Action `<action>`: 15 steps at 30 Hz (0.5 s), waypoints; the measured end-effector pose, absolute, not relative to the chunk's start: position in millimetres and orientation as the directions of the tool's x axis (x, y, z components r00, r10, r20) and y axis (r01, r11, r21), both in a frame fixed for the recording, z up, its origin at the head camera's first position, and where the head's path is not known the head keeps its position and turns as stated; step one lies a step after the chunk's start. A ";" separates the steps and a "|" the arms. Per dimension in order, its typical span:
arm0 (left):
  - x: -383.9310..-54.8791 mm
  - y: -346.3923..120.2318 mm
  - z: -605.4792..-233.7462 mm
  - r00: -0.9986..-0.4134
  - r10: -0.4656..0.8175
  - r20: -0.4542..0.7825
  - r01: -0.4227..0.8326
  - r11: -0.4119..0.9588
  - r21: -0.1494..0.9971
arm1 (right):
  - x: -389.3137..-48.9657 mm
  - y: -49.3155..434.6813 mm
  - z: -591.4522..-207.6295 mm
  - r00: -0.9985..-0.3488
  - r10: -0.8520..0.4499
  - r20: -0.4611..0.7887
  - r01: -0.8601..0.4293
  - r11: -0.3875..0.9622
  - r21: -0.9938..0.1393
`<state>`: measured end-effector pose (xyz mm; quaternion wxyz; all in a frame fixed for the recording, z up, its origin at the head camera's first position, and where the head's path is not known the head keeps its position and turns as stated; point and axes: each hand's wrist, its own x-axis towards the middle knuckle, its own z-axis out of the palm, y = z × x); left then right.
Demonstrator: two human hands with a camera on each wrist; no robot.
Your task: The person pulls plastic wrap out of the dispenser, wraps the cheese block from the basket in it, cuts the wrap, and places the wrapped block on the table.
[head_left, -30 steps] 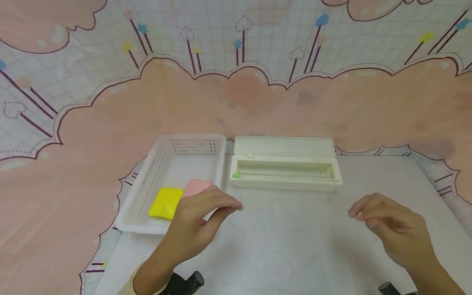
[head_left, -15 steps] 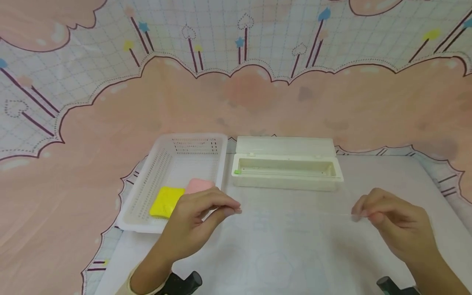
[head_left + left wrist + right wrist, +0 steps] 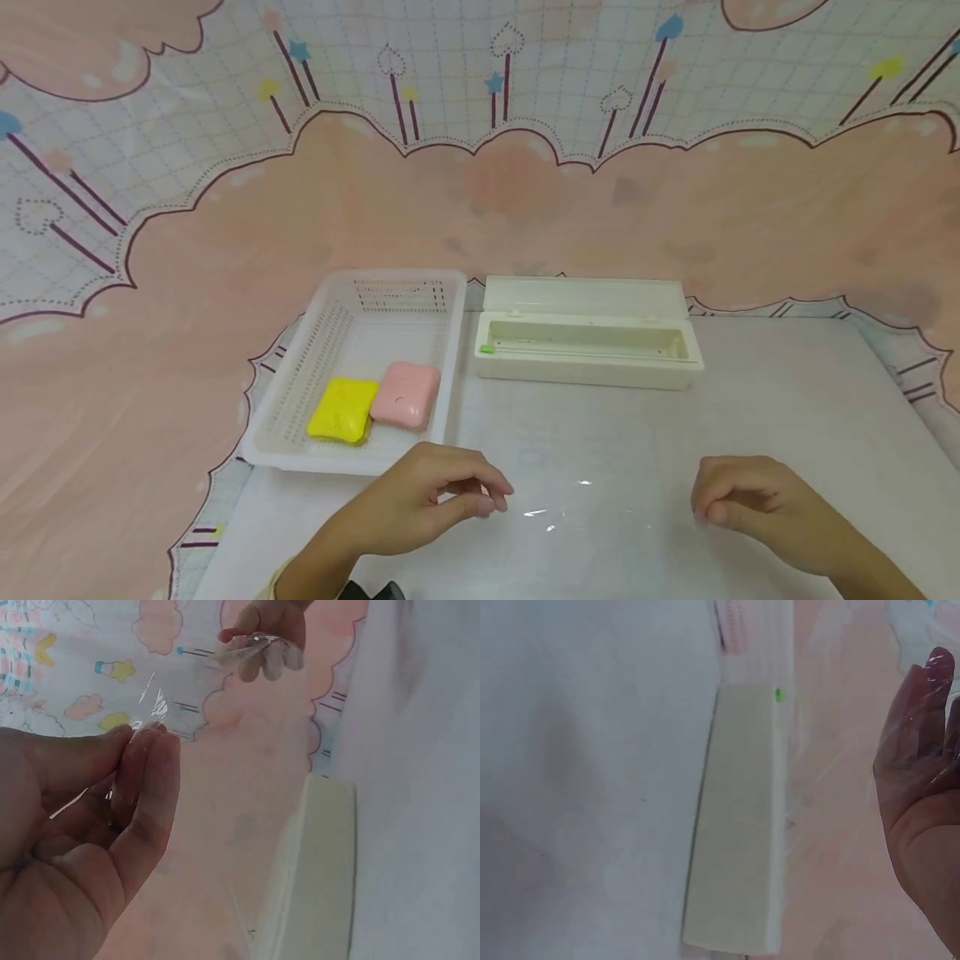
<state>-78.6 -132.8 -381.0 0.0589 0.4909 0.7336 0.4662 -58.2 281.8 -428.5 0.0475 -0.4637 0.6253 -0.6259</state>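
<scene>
A sheet of clear cling film (image 3: 551,510) spans the gap between both hands low over the table, showing mostly as glints. My left hand (image 3: 427,500) pinches one side of it between thumb and fingers; in the left wrist view the film (image 3: 156,705) bunches at the fingertips. At the other side my right hand (image 3: 765,510) grips the film with curled fingers, and in the right wrist view it drapes over them. Beyond the hands stands a cream cling film box (image 3: 585,372), its lid raised, with a small green slider at its left end.
A white perforated basket (image 3: 315,462) stands left of the box, behind the left hand. In it lie a yellow pillow-shaped item (image 3: 343,408) and a pink one (image 3: 407,396). A white sheet (image 3: 795,375) covers the table, and a patterned cloth (image 3: 525,217) hangs behind.
Both hands have come down and closer to the body with the film, whose glints now show between them. The pink item, partly covered by the left hand before, is in full sight.
</scene>
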 end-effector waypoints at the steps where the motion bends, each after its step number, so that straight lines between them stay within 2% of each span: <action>1: -78.0 -132.5 -387.0 -0.511 0.788 0.344 0.656 0.098 0.749 | -57.0 283.7 -435.1 -0.575 -0.655 0.490 -0.505 -0.187 -0.843; 4: -75.8 -131.7 -401.2 -0.526 0.816 0.239 0.593 0.150 0.791 | -52.6 286.7 -451.8 -0.602 -0.697 0.391 -0.447 -0.112 -0.888; 8: -75.1 -131.3 -414.2 -0.543 0.836 0.080 0.493 0.240 0.836 | -50.1 288.0 -468.6 -0.586 -0.741 0.329 -0.408 -0.082 -0.909; 11: -75.4 -131.6 -422.1 -0.523 0.852 -0.018 0.456 0.297 0.839 | -48.8 290.0 -478.2 -0.577 -0.754 0.315 -0.410 -0.066 -0.910; 15: -75.6 -131.0 -434.2 -0.478 0.874 -0.088 0.464 0.336 0.820 | -45.5 294.1 -485.3 -0.631 -0.712 0.309 -0.487 0.054 -0.871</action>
